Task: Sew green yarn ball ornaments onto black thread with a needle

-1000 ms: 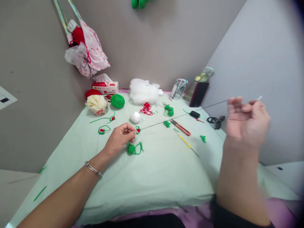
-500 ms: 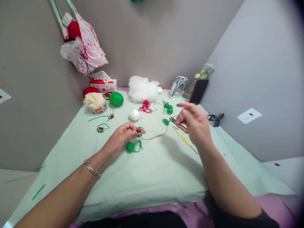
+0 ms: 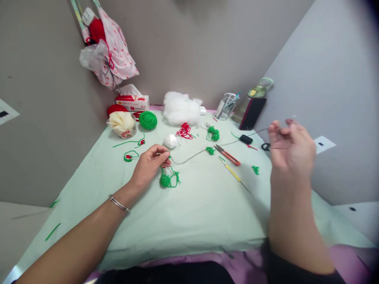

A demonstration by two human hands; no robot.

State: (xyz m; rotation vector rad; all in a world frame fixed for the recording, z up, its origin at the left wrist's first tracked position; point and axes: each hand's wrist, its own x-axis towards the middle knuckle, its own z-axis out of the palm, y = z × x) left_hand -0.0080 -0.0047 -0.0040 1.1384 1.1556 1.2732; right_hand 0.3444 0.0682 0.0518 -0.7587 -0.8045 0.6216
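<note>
My left hand (image 3: 154,159) is closed in a pinch on a small crocheted piece (image 3: 169,157), mostly covered by the fingers with a bit of green showing. A dark thread (image 3: 194,156) runs from there across the table to my right hand (image 3: 291,144), raised at the far right with its fingers curled together on the thread. A tiny pale glint above those fingers is too small to name. Just below my left hand lies a green crocheted ball (image 3: 165,180) with loose yarn tails. A white yarn ball (image 3: 170,141) sits behind my left fingers.
Orange-handled thread snips (image 3: 229,156) and a yellow-handled crochet hook (image 3: 233,172) lie right of centre. White stuffing (image 3: 182,108), a green yarn ball (image 3: 148,120) and a tissue box (image 3: 133,102) stand at the back. A phone (image 3: 252,113) leans against a bottle (image 3: 257,91).
My right hand has swung right and away from the snips, and the dark thread now stretches out towards it. The red-and-green piece has turned and is more hidden in my left fingers.
</note>
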